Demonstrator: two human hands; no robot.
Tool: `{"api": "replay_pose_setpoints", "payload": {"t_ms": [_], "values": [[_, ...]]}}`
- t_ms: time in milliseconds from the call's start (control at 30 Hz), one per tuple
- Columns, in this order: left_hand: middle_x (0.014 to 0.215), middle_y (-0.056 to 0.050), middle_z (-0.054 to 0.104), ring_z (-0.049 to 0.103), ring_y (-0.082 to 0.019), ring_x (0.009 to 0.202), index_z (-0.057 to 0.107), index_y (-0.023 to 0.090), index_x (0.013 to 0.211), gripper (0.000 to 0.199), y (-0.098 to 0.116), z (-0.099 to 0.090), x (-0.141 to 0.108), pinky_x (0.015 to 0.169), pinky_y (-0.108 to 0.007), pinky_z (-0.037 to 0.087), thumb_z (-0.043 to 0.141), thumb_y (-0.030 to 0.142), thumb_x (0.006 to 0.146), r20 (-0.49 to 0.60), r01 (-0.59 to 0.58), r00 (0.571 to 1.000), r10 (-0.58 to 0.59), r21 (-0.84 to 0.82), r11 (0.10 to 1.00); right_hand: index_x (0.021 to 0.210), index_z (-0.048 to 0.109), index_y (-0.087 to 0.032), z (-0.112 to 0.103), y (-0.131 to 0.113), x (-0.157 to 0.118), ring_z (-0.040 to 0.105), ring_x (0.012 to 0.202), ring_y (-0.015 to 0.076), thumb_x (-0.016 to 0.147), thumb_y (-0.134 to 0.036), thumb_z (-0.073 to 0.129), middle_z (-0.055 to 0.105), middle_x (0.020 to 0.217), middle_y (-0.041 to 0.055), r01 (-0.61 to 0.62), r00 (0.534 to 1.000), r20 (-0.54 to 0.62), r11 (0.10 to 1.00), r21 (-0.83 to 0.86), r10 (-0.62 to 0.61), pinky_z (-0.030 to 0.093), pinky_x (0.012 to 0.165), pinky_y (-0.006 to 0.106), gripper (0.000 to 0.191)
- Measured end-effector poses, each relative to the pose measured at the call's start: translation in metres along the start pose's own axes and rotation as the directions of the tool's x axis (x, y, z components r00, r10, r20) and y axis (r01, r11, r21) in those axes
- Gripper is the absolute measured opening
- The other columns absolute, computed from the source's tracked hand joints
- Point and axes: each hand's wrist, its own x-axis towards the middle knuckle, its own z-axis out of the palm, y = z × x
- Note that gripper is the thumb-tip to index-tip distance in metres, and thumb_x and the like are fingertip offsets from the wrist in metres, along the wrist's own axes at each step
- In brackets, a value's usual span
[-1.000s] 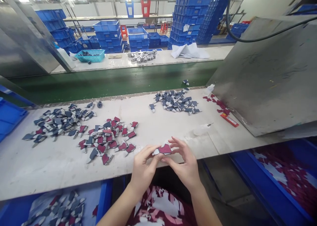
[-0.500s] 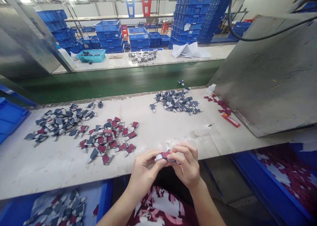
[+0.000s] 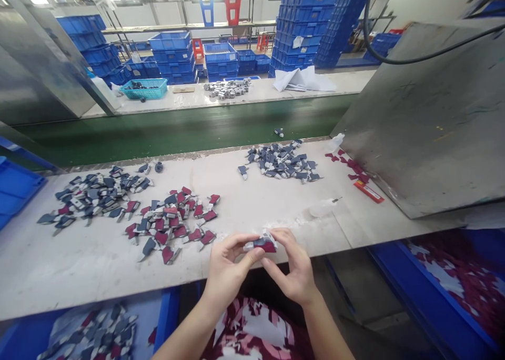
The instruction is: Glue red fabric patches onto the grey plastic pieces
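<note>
The left hand [image 3: 231, 268] and right hand [image 3: 292, 270] curl inward, pinching a small maroon-and-grey piece [image 3: 263, 242] between their fingertips, just above the front edge of the counter [image 3: 79, 278]. Nearby on the counter lies a heap of maroon-and-grey pieces [image 3: 169, 223], with a mostly grey heap [image 3: 94, 197] toward the left end and another grey heap [image 3: 281, 162] by the back edge, while a blue bin [image 3: 168, 312] sits below the front edge
</note>
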Motion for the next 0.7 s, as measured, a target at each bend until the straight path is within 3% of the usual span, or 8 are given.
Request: {"api": "replay_pose_setpoints", "payload": {"t_ms": [133, 233, 367, 500, 533, 600, 700], "values": [[0.081, -0.006, 0.077, 0.074, -0.020, 0.079, 0.081, 0.018, 0.082, 0.015, 0.000, -0.003, 0.004, 0.076, -0.027, 0.061, 0.083, 0.019, 0.067, -0.021, -0.018, 1.000, 0.018, 0.030, 0.999, 0.116, 0.065, -0.024, 0.006, 0.001, -0.001, 0.063, 0.094, 0.0241, 0.090, -0.021, 0.059, 0.068, 0.099, 0.0078, -0.086, 0.996, -0.026, 0.983, 0.161, 0.091, 0.054, 0.082, 0.041, 0.027], [0.072, -0.004, 0.073, 0.070, -0.018, 0.071, 0.081, 0.019, 0.075, 0.012, 0.001, -0.012, 0.007, 0.069, -0.026, 0.058, 0.086, 0.021, 0.064, 0.004, -0.014, 1.000, 0.014, 0.018, 1.000, 0.102, 0.067, -0.023, 0.010, 0.002, 0.001, 0.061, 0.085, 0.0210, 0.091, -0.025, 0.059, 0.065, 0.088, 0.0059, -0.196, 0.980, 0.020, 0.947, 0.253, 0.198, 0.053, 0.076, 0.037, 0.014], [0.061, -0.002, 0.067, 0.064, -0.016, 0.060, 0.081, 0.019, 0.068, 0.014, 0.003, -0.032, 0.012, 0.060, -0.026, 0.055, 0.089, 0.026, 0.059, 0.064, -0.004, 0.998, 0.001, 0.047, 0.999, 0.097, 0.071, -0.024, 0.019, 0.006, 0.006, 0.059, 0.081, 0.0207, 0.089, -0.031, 0.064, 0.063, 0.082, 0.0047, -0.182, 0.983, 0.096, 0.933, 0.310, 0.160, 0.053, 0.073, 0.036, 0.013], [0.073, -0.007, 0.074, 0.069, -0.020, 0.070, 0.082, 0.020, 0.080, 0.012, 0.010, -0.061, 0.020, 0.066, -0.030, 0.057, 0.077, 0.030, 0.075, 0.093, -0.097, 0.993, 0.072, 0.293, 0.951, 0.110, 0.070, -0.025, 0.034, 0.008, 0.012, 0.062, 0.081, 0.0193, 0.091, -0.026, 0.062, 0.069, 0.088, 0.0051, -0.159, 0.979, 0.171, 0.949, 0.272, 0.114, 0.055, 0.070, 0.033, 0.021], [0.078, -0.008, 0.075, 0.070, -0.021, 0.074, 0.082, 0.021, 0.084, 0.014, 0.013, -0.071, 0.024, 0.069, -0.032, 0.058, 0.072, 0.030, 0.080, 0.089, -0.146, 0.989, 0.120, 0.406, 0.902, 0.118, 0.067, -0.026, 0.037, 0.009, 0.014, 0.063, 0.084, 0.0194, 0.093, -0.025, 0.060, 0.070, 0.093, 0.0057, -0.155, 0.974, 0.198, 0.958, 0.242, 0.108, 0.056, 0.071, 0.033, 0.026], [0.087, -0.009, 0.077, 0.070, -0.026, 0.086, 0.081, 0.023, 0.087, 0.017, 0.021, -0.092, 0.035, 0.078, -0.037, 0.058, 0.065, 0.028, 0.085, 0.095, -0.246, 0.965, 0.244, 0.650, 0.719, 0.130, 0.060, -0.027, 0.037, 0.012, 0.015, 0.065, 0.092, 0.0199, 0.095, -0.021, 0.056, 0.070, 0.103, 0.0071, -0.123, 0.977, 0.195, 0.980, 0.159, 0.091, 0.057, 0.073, 0.033, 0.036], [0.084, -0.011, 0.077, 0.065, -0.034, 0.105, 0.079, 0.025, 0.084, 0.024, 0.036, -0.126, 0.059, 0.087, -0.047, 0.056, 0.056, 0.030, 0.088, 0.203, -0.319, 0.921, 0.333, 0.882, 0.346, 0.127, 0.062, -0.026, 0.022, 0.027, 0.010, 0.064, 0.093, 0.0220, 0.093, -0.019, 0.058, 0.069, 0.103, 0.0076, -0.021, 0.999, -0.045, 0.998, -0.057, 0.018, 0.057, 0.076, 0.037, 0.035]]}}
